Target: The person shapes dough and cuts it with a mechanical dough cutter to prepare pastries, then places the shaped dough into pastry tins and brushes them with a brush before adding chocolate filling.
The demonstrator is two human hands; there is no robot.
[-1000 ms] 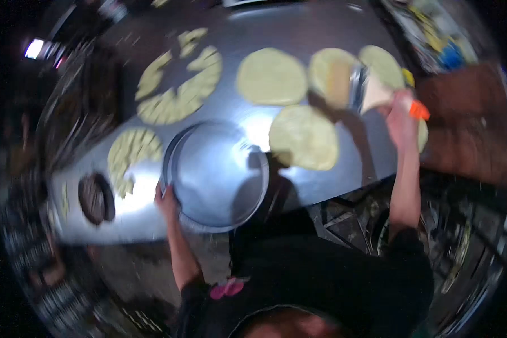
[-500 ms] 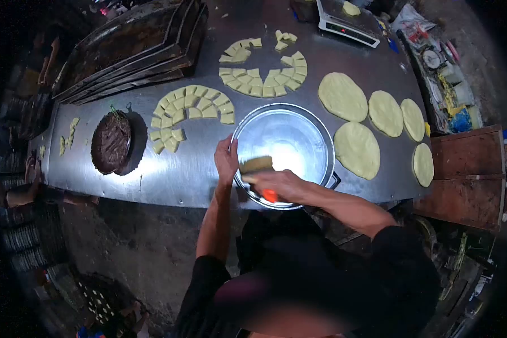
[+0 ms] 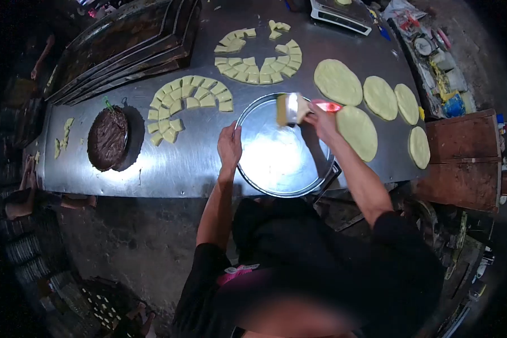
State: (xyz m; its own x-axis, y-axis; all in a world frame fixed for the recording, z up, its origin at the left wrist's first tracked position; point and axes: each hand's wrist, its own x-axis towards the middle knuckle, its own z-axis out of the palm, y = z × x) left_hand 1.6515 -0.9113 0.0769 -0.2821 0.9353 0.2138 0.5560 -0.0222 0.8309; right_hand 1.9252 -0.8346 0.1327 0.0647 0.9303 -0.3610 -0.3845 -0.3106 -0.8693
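Note:
My left hand point(image 3: 229, 147) is closed on the left rim of a round metal pan point(image 3: 276, 160) at the table's front edge. In my right hand point(image 3: 323, 125) is a wide brush point(image 3: 290, 109) with pale bristles, a metal band and a red-tipped handle; its bristles are over the upper part of the pan. Flat dough rounds point(image 3: 337, 82) lie to the right of the pan. Beyond and left of it, cut dough pieces point(image 3: 189, 90) are laid in broken rings.
A bowl of dark brown paste point(image 3: 109, 139) stands on the metal table point(image 3: 169, 174) at left. Stacked dark trays point(image 3: 124, 48) fill the back left. A scale point(image 3: 341, 18) is at the back right. Another person's arm point(image 3: 20, 204) shows at far left.
My right hand has carried the brush from the pan's lower left up to its upper part. My left hand stays at the rim. The view has shifted slightly.

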